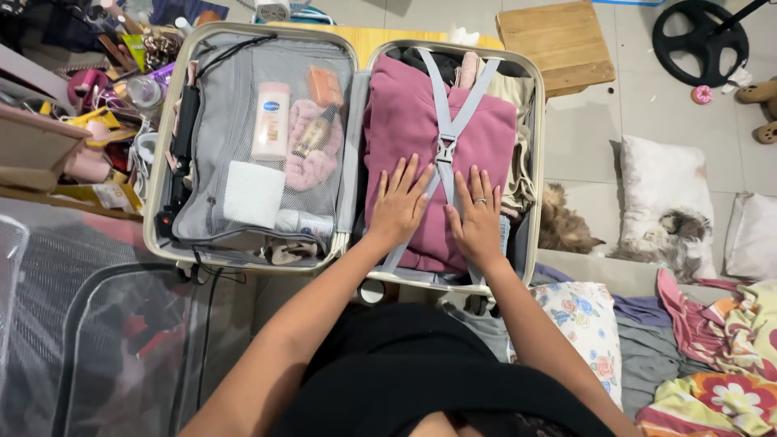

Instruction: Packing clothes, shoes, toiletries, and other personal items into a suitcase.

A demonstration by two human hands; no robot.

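Observation:
An open cream suitcase (538, 121) lies flat before me. Its right half holds a folded mauve garment (401, 121) under crossed grey straps (447, 133) that meet at a buckle. My left hand (399, 202) rests flat on the garment left of the buckle, fingers spread. My right hand (477, 214), with a ring on it, lies flat just right of the strap. The left half is covered by a zipped grey mesh panel (218, 105); behind it show a lotion bottle (271, 120), a pink cloth (312, 150), a small dark bottle and a white roll (252, 194).
A cluttered pile of small items (105, 89) sits left of the case. A wooden board (558, 44) lies behind it. Two cats (566, 226) rest on the tiled floor at right near pillows (660, 182). Floral bedding (712, 356) and a clear plastic cover (89, 324) flank me.

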